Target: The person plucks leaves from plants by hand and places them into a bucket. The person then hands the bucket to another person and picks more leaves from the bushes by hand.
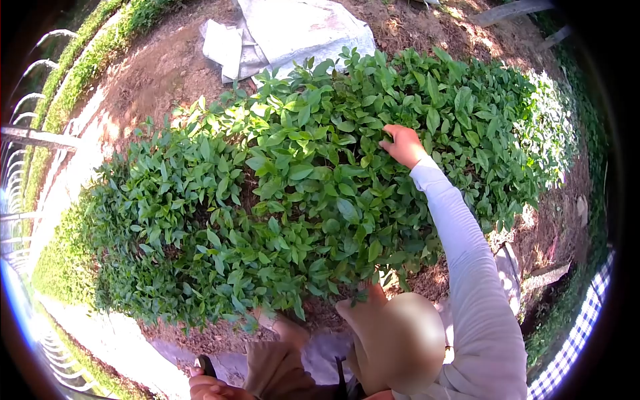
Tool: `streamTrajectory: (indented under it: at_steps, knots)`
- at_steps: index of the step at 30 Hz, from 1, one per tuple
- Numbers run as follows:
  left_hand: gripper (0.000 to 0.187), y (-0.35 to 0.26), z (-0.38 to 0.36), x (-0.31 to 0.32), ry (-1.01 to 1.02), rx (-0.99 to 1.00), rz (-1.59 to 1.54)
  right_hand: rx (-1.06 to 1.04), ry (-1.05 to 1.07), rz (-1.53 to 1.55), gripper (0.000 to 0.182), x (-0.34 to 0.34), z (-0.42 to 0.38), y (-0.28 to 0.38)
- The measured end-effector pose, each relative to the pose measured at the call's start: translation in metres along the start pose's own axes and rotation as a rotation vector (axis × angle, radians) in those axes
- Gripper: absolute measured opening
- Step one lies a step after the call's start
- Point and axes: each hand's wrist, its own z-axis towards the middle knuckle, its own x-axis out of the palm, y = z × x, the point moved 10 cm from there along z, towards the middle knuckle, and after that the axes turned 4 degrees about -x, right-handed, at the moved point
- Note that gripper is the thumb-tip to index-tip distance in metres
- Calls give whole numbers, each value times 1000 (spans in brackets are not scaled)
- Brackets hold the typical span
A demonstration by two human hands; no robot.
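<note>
My right hand (405, 147) reaches out over the top of a dense, leafy green bush (300, 193). Thumb and index finger are a little apart, with their tips right at the leaves, and nothing shows between them. A light long sleeve (460, 233) covers that arm. Low at the bottom edge, my left hand (215, 389) is partly cut off by the frame. Its fingers are closed around a small black object (205, 365), whose kind I cannot tell.
A white sheet (313, 33) lies crumpled on the bare soil (160, 73) behind the bush. Brown trousers (277, 370) and a blurred tan shape (413, 340) fill the lower middle. Pale hoops (40, 67) line the left side. Blue-and-white checked cloth (577, 327) shows at lower right.
</note>
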Motion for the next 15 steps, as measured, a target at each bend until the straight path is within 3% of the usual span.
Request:
streamTrajectory:
  at_steps: [1, 4, 7, 10, 11, 15]
  knots:
    - [17, 2, -2, -2, -18, -9, 22, 71, 135, 0, 37, 18, 2, -8]
    - [16, 0, -3, -7, -42, -28, 43, 35, 142, -36, 33, 23, 8, 14]
    - [16, -3, 0, -6, -51, 1, 17, -70, -8, -8, 27, 22, 10, 13]
    - [15, -1, 3, -5, -42, 23, -14, 656, 61, 772, 21, 51, -15, -40]
    - [15, 0, 4, -5, -37, 26, -22, 720, 54, 913, 19, 38, -19, -24]
    - [16, 8, 0, -6, -42, -11, -33, 655, 40, 1212, 12, 14, -10, 2]
